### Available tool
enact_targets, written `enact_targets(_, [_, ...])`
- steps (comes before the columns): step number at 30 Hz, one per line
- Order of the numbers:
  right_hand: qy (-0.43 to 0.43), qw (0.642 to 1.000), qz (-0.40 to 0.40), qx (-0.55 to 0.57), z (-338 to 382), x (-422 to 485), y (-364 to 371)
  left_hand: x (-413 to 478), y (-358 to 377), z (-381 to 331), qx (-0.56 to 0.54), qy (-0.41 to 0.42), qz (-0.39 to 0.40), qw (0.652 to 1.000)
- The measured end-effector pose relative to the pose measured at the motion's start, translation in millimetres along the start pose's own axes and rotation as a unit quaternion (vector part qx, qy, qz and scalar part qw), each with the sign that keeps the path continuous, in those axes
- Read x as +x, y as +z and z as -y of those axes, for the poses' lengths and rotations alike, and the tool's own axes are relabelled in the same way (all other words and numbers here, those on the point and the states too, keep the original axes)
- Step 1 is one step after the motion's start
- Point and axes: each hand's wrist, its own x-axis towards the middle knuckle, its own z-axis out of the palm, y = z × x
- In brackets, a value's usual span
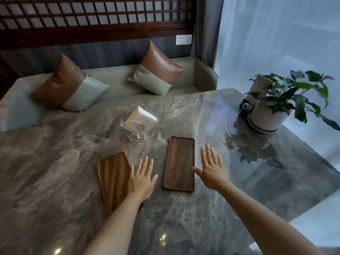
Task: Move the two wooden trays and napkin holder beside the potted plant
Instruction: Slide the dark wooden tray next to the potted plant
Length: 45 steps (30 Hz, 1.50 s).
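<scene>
1. I have both hands out over the marble surface [55, 162], and neither has taken hold of anything. My left hand [142, 176] is spread flat with fingers extended; its little-finger side overlaps the right edge of the lighter tray [113, 179], but I cannot tell whether it presses down or hovers.
2. My right hand [211, 169] is also splayed and released, with its thumb just reaching the right edge of the darker tray [179, 163], which lies in the gap between my two hands.
3. The napkin holder [140, 122], clear and stuffed with white napkins, stands beyond my left fingertips, past the far end of the darker tray.
4. The potted plant [272, 109] sits well ahead and to the right of my right hand, near the window; a small dark item sits against its pot, which I cannot identify.
5. I judge this the very opening step: all three things lie well apart from the plant, nothing lifted.
6. Next I need to curl fingers under a tray's thin edge. The polished stone gives little purchase, so sliding it first may help.
</scene>
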Motion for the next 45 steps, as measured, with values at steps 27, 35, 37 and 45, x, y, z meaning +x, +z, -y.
enact_targets(27, [-0.05, 0.988, 0.139, 0.037, -18.5, 162.1, -29.3, 11.5, 28.0, -61.5, -0.128, -0.328, 0.053, 0.934])
enact_targets(35, [-0.079, 0.983, 0.162, 0.026, -27.3, 193.3, -18.5, 17.5, 47.6, -93.0, -0.219, -0.391, 0.033, 0.893])
enact_targets(37, [-0.083, 0.982, 0.168, 0.02, -29.6, 196.9, -16.6, 20.5, 47.9, -97.9, -0.226, -0.407, 0.028, 0.885])
enact_targets(45, [-0.1, 0.982, 0.158, 0.034, -33.3, 199.9, -9.6, 25.9, 48.0, -103.9, -0.259, -0.462, 0.0, 0.848])
